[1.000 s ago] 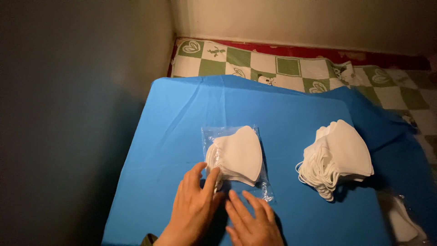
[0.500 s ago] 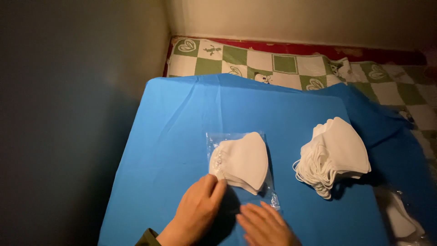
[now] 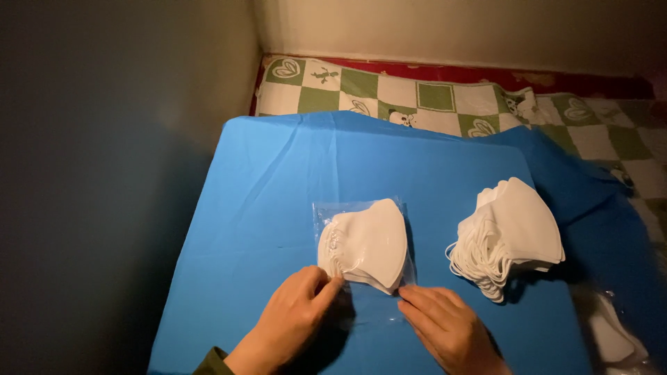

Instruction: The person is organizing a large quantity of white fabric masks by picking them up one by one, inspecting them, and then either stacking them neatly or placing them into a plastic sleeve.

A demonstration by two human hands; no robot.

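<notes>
Under both hands we found a clear bag (image 3: pixel 365 260) of white masks (image 3: pixel 367 243); left hand (image 3: pixel 295 323) pinched its near edge, right hand (image 3: pixel 445 323) pressed flat. We judged the slippery film could slide and spill masks.

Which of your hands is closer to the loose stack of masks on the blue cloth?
Right. The right hand is at the near edge of the clear bag of masks, just left of the loose stack of masks. The left hand is at the bag's far side, farther away.
</notes>
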